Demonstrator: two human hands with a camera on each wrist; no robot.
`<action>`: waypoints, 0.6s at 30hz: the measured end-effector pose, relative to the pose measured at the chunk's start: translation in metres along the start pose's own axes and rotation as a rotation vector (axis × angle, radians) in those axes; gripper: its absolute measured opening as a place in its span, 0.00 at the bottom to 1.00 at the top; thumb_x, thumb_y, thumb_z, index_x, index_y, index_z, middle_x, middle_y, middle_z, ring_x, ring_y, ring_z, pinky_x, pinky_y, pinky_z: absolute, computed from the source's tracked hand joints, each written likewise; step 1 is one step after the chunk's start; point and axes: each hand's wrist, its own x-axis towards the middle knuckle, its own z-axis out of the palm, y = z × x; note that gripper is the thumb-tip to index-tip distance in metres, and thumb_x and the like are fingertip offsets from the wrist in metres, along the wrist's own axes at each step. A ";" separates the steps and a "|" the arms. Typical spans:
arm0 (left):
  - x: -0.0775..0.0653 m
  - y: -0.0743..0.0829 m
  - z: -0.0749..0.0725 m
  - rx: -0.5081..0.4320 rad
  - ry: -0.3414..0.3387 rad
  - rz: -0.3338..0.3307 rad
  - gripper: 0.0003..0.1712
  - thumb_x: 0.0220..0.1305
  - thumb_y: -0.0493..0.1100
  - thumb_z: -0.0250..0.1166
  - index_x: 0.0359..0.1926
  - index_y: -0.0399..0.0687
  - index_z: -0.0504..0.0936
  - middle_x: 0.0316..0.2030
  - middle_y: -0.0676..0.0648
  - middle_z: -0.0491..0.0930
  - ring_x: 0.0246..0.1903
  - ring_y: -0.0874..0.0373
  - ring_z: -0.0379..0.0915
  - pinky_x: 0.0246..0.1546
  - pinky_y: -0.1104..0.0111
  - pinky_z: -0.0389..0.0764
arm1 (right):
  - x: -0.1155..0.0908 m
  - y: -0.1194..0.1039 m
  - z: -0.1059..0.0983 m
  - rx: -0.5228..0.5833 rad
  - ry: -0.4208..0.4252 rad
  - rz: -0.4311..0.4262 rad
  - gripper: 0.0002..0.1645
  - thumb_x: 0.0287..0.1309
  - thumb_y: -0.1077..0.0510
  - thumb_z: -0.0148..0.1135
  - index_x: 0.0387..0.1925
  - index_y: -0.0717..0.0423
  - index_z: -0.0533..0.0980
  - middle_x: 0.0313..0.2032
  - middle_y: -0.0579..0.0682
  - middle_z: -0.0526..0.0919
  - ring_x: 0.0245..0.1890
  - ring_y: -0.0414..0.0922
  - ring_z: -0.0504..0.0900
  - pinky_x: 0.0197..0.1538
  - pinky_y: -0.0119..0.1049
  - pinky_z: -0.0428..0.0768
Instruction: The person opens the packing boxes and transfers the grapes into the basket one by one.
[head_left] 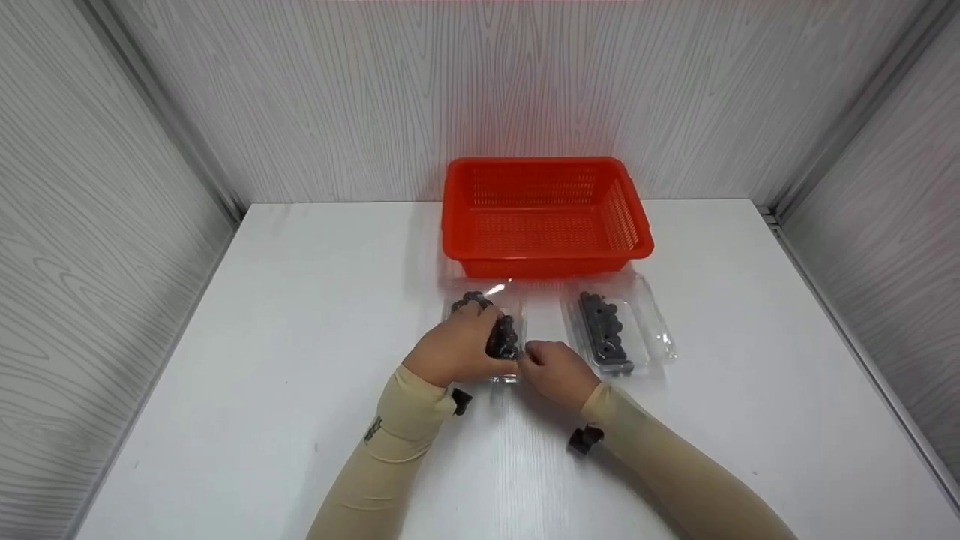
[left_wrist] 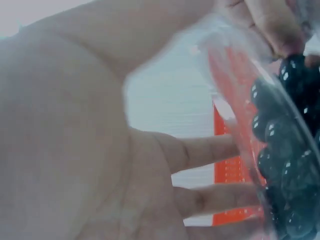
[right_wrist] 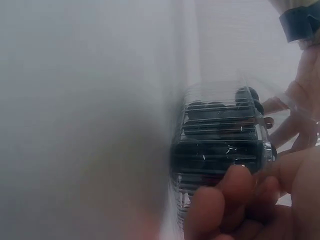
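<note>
A clear plastic box of dark grapes [head_left: 506, 341] sits in front of the basket, with its transparent lid raised. My left hand [head_left: 459, 346] spans this box from the left, thumb at the near end and fingers at the far side. In the left wrist view, shiny round grapes [left_wrist: 287, 155] show through the plastic, and fingers extend behind it. My right hand [head_left: 559, 373] is at the box's near right corner. Its curled fingers [right_wrist: 237, 185] pinch the edge in the right wrist view, where the ribbed box wall [right_wrist: 215, 130] shows.
Behind the boxes stands a red plastic basket [head_left: 547, 268] against the back wall. A second clear box of dark fruit [head_left: 604, 330] lies to the right, lid folded open to its right side. White table [head_left: 300, 322] surrounds them, with grey wood-grain panels on three sides.
</note>
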 end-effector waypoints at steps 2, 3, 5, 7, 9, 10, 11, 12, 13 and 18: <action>0.001 0.002 0.002 0.025 0.011 0.005 0.48 0.56 0.63 0.76 0.68 0.38 0.72 0.62 0.34 0.73 0.60 0.42 0.74 0.63 0.52 0.77 | -0.001 0.000 0.000 -0.028 0.033 -0.005 0.18 0.69 0.56 0.56 0.21 0.50 0.71 0.17 0.41 0.67 0.20 0.40 0.66 0.27 0.37 0.66; 0.001 0.002 0.003 0.043 0.015 0.003 0.47 0.57 0.63 0.75 0.67 0.38 0.72 0.62 0.34 0.73 0.61 0.42 0.73 0.63 0.52 0.77 | -0.001 -0.001 -0.001 -0.035 0.044 -0.004 0.17 0.68 0.56 0.57 0.21 0.51 0.71 0.17 0.41 0.67 0.20 0.41 0.66 0.27 0.37 0.65; 0.001 0.004 0.004 0.063 0.017 -0.012 0.47 0.57 0.63 0.75 0.67 0.38 0.72 0.62 0.34 0.74 0.60 0.42 0.73 0.62 0.51 0.78 | -0.002 -0.001 -0.002 -0.016 0.066 0.009 0.12 0.67 0.57 0.59 0.26 0.51 0.71 0.19 0.42 0.67 0.22 0.41 0.67 0.27 0.37 0.66; 0.002 0.005 0.005 0.075 0.014 -0.030 0.46 0.58 0.63 0.75 0.67 0.39 0.72 0.61 0.34 0.74 0.58 0.42 0.74 0.60 0.50 0.79 | -0.003 -0.001 -0.002 0.018 0.085 0.007 0.08 0.66 0.58 0.60 0.32 0.52 0.70 0.21 0.42 0.68 0.24 0.41 0.68 0.29 0.37 0.67; 0.002 0.007 0.006 0.079 0.016 -0.039 0.45 0.58 0.61 0.75 0.68 0.39 0.72 0.59 0.34 0.74 0.57 0.42 0.74 0.58 0.49 0.80 | -0.002 0.000 -0.003 0.061 0.091 -0.007 0.07 0.68 0.60 0.60 0.38 0.53 0.69 0.24 0.43 0.70 0.26 0.42 0.70 0.31 0.37 0.70; 0.002 0.007 0.005 0.079 0.019 -0.040 0.45 0.59 0.61 0.75 0.67 0.39 0.72 0.59 0.34 0.74 0.56 0.42 0.74 0.56 0.48 0.81 | -0.002 0.000 -0.003 0.085 0.089 -0.016 0.07 0.68 0.61 0.59 0.40 0.53 0.68 0.26 0.44 0.71 0.28 0.42 0.71 0.33 0.37 0.71; 0.002 0.008 0.005 0.081 0.019 -0.041 0.44 0.59 0.60 0.75 0.67 0.39 0.72 0.58 0.34 0.74 0.56 0.42 0.74 0.56 0.48 0.81 | -0.001 0.000 -0.004 0.101 0.085 -0.029 0.06 0.69 0.62 0.58 0.41 0.53 0.68 0.27 0.44 0.72 0.29 0.42 0.72 0.34 0.38 0.71; 0.002 0.008 0.005 0.083 0.020 -0.042 0.44 0.59 0.59 0.75 0.67 0.39 0.72 0.58 0.34 0.74 0.56 0.42 0.74 0.55 0.48 0.82 | -0.001 0.000 -0.004 0.112 0.081 -0.039 0.06 0.69 0.63 0.58 0.42 0.54 0.69 0.28 0.44 0.73 0.30 0.42 0.72 0.35 0.38 0.72; 0.002 0.009 0.005 0.087 0.020 -0.040 0.43 0.59 0.59 0.75 0.67 0.39 0.72 0.58 0.34 0.74 0.57 0.41 0.74 0.55 0.47 0.81 | 0.000 0.001 -0.004 0.124 0.077 -0.046 0.05 0.69 0.64 0.57 0.43 0.54 0.70 0.28 0.44 0.73 0.30 0.43 0.72 0.36 0.38 0.72; 0.000 0.009 0.004 0.094 0.010 -0.032 0.43 0.60 0.58 0.75 0.72 0.46 0.73 0.62 0.33 0.72 0.60 0.40 0.72 0.58 0.45 0.80 | 0.001 0.002 -0.005 0.153 0.054 -0.030 0.07 0.69 0.64 0.57 0.46 0.53 0.72 0.27 0.44 0.73 0.29 0.42 0.71 0.35 0.38 0.71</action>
